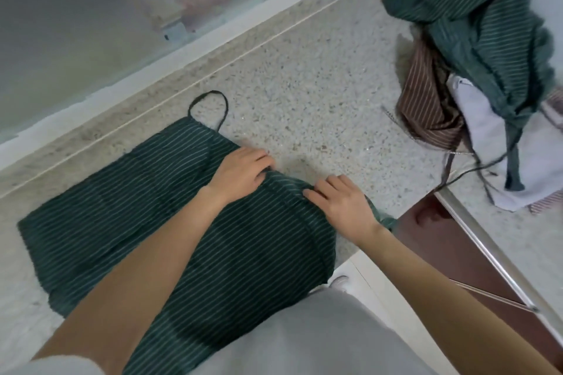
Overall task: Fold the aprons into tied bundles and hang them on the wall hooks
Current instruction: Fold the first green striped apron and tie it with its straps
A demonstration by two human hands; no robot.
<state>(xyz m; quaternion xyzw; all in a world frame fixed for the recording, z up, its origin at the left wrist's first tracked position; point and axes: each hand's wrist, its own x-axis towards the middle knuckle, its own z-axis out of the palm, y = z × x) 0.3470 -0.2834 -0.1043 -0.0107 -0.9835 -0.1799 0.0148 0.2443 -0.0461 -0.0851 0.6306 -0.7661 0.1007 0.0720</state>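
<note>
A dark green striped apron [128, 216] lies spread flat on the speckled stone counter [320, 106], its black neck loop [210, 106] pointing toward the window. My left hand [240, 173] pinches the apron's right edge near the bib. My right hand [341, 204] grips the same edge a little lower, where the cloth is lifted into a fold. At the far right a heap holds another green striped apron [487, 27] over a brown striped apron [426, 106].
A white cloth [499, 143] lies under the heap, with dark ties trailing over the counter's edge. A frosted sliding window [106, 9] runs along the back. A gap with dark red floor [451, 246] opens at the right, beside a white cabinet edge [365, 280].
</note>
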